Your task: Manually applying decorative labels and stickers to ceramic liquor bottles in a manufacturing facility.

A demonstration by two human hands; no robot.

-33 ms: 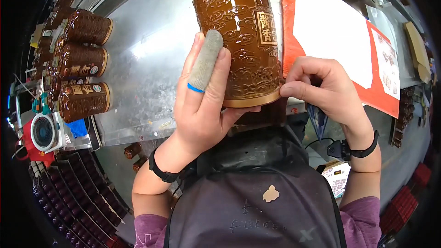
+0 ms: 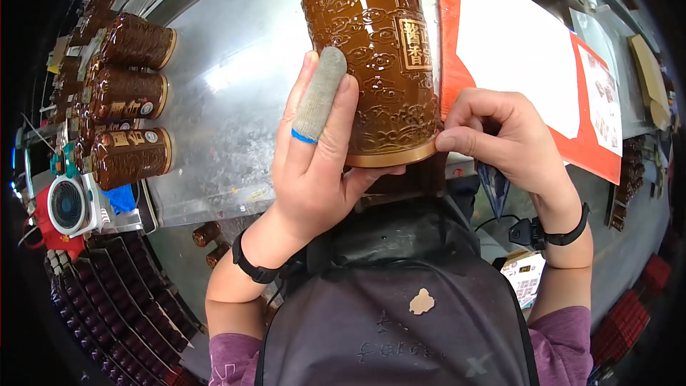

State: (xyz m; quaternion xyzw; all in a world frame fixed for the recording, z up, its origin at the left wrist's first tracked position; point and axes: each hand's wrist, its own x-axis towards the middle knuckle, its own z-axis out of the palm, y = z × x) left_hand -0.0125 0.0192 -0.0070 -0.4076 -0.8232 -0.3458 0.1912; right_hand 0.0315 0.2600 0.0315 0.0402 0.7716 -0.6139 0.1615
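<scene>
With the left hand spread along the side, bracing the glossy brown embossed jar at the shiny grey table's near edge; with the right hand pinched shut against its gold base band — on what, too hidden to tell. Best to press evenly — without tilting.

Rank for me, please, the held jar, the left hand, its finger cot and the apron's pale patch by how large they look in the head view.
1. Held jar
2. Left hand
3. Finger cot
4. Pale patch on the apron
</scene>
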